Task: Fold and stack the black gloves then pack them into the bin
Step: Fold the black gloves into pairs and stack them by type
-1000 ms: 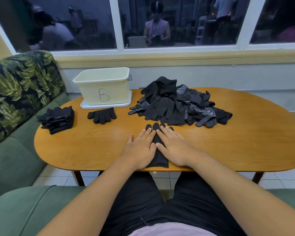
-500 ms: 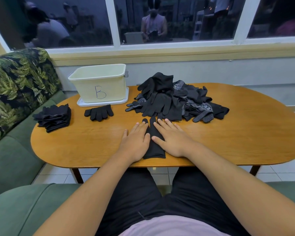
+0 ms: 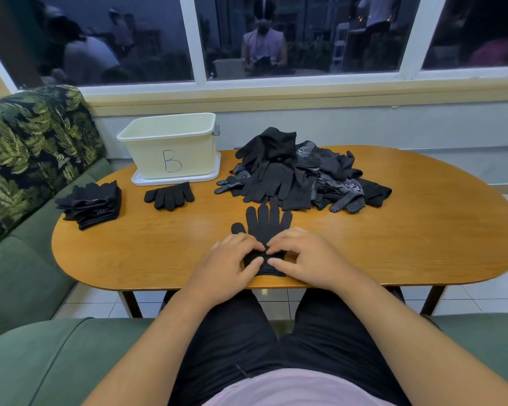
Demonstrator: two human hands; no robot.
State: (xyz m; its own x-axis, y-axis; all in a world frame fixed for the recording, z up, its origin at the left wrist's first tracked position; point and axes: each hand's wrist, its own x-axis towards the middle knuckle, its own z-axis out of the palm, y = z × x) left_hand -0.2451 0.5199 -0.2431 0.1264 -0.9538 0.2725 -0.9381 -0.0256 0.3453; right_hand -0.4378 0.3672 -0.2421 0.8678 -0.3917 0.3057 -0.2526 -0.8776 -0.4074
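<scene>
Oval and wooden, the table (image 3: 408, 244) stands under a dark window, with a green sofa (image 3: 21, 259) along its left end. A cream bin (image 3: 170, 142) marked with a hand-written B sits on the far left part of the table, resting on a white tray (image 3: 175, 180). What lies inside the bin cannot be told from this angle.

Just in front of the bin, a pair of black gloves (image 3: 169, 196) lies flat, fingers toward the person. Left of the bin and nearer the person, a folded stack of gloves (image 3: 91, 203) sits close to the table's edge. Right of the bin is a loose pile of gloves (image 3: 294, 174), some with white dotted palms.

Right of the bin and much nearer the person, just in front of the pile, 1 black glove (image 3: 266, 224) lies flat. Its fingers are spread and point toward the pile, its thumb is toward the bin's side, and its cuff is near the table's near edge.

Both hands work at that cuff. The left hand (image 3: 229, 265) has its fingers curled, and its thumb and fingertips pinch the fabric. The right hand (image 3: 302, 259) mirrors it, with curled fingers and thumb nipping the same cuff. The 2 hands sit almost touching over the glove, and the bunched fabric shows between them.
</scene>
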